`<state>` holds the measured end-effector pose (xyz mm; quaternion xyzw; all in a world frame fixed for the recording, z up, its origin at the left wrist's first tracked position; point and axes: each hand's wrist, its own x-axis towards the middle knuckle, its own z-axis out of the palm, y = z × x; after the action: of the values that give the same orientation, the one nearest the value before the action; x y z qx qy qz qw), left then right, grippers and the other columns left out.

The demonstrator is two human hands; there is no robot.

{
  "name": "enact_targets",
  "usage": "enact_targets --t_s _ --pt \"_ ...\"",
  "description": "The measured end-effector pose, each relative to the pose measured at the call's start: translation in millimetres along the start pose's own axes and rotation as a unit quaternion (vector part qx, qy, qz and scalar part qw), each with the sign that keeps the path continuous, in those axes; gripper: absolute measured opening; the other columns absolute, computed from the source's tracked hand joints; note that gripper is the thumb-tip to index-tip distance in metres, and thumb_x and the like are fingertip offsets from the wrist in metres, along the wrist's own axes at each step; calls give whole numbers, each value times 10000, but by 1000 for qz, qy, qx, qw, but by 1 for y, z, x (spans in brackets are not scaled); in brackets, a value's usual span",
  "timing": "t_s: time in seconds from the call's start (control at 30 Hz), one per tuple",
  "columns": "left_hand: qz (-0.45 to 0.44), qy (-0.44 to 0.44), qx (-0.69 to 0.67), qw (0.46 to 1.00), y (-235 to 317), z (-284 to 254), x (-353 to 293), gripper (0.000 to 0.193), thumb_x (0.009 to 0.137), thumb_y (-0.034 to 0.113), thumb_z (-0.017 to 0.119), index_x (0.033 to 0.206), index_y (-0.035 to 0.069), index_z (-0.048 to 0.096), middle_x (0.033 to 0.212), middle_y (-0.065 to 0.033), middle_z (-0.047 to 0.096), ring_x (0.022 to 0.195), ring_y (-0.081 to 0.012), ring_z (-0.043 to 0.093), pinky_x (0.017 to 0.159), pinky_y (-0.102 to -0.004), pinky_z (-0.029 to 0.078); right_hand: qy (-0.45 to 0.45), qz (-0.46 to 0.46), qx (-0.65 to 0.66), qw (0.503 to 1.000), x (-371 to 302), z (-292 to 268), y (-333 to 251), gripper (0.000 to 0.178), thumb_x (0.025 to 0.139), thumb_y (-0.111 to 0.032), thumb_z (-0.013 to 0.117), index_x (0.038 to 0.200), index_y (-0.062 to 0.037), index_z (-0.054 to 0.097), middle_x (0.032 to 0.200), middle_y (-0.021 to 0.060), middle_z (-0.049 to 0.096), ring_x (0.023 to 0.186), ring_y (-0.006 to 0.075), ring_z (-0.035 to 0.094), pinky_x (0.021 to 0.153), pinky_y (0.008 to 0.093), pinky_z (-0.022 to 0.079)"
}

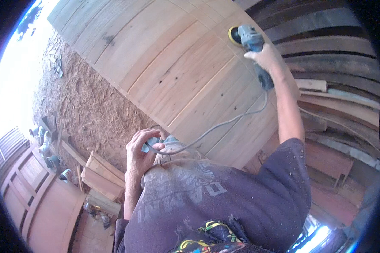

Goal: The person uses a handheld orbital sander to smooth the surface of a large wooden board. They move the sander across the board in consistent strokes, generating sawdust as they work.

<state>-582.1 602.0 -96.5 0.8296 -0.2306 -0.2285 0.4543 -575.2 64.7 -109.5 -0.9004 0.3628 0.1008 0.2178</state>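
My right hand (262, 57) is closed round the body of a blue-grey angle grinder (252, 39). Its round, yellow-edged pad (233, 35) is at the surface of a wide wooden door panel (173, 69), near the panel's far right edge. From the tool's rear a grey power cord (223, 123) curves across the wood toward my waist. There my left hand (142, 147) has its fingers curled round the cord's near end, in front of my shirt. Something light blue shows between those fingers; I cannot make out what it is.
Stacked dark boards (329, 63) lie along the right side. Brown ground strewn with shavings (78, 97) borders the panel on the left. At the lower left are wood offcuts (103, 175), a framed wooden panel (50, 211) and several power tools (50, 162).
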Motion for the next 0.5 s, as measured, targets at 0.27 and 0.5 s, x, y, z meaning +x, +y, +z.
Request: enact_targets --t_s 0.27,0.5 --pt "-51 34 -61 996 -24 -17 -19 459 934 367 912 1233 37 799 1123 -130 832 1115 -296 798 980 -426 613 -153 -201 -29 967 -155 131 -122 530 798 -223 864 1226 2 645 1063 307 796 1011 487 797 903 563 650" --pt "-37 61 -43 997 -27 -29 -17 474 899 357 932 1233 46 805 1118 -121 833 1102 -299 796 988 -420 608 -126 -163 -14 978 -122 103 -105 513 811 -198 849 1242 -37 622 1059 307 793 1034 508 781 908 586 641"
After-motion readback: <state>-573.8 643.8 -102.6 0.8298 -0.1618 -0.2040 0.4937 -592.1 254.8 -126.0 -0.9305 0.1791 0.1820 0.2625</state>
